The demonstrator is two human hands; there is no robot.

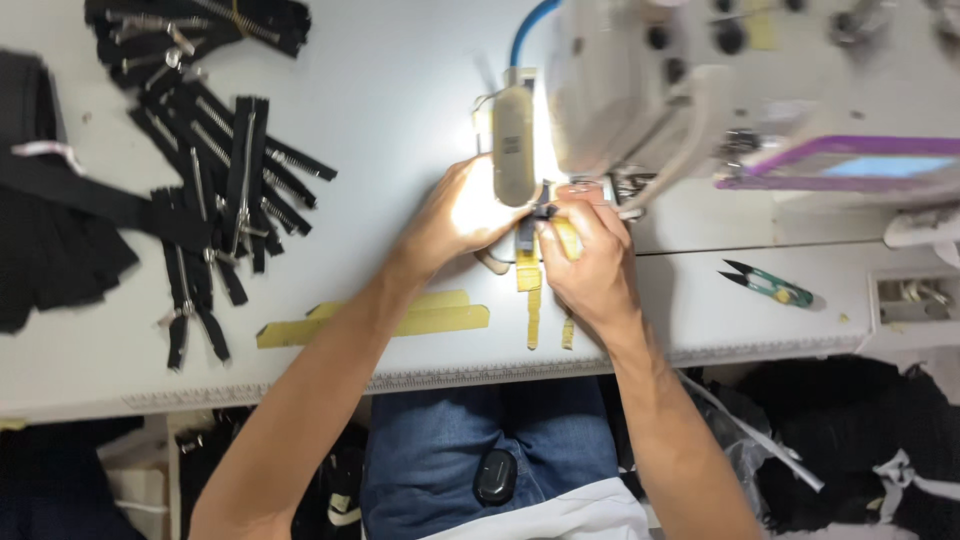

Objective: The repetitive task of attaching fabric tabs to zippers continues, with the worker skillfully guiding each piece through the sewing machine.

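Denim lap (440, 450) sits nearest the lens, w/ a small black clip-on device (495, 477) at the waist, and both forearms reach up from it to the white table (400, 100). Right hand (590, 265) is closed in a pinch on a yellow strip (528, 290), fingertips at the strip's far end, right by the needle area of the sewing machine (700, 90). Strip's long axis runs straight back from that pinch toward the person, its free tail hanging below the grip to near the table edge; a second short yellow piece (567, 332) lies just beside the wrist. Left hand (455, 215) is directly across from the pinch, on its left, palm down and washed out by the machine lamp, so can't tell if those fingers clamp anything or only press. Both hands are about equally near the work pt, the right slightly closer. Further left of the grip: flat yellow strips (400, 320), then a heap of black zippers (215, 180). Green thread snips (770, 285) lie well right of the grip.
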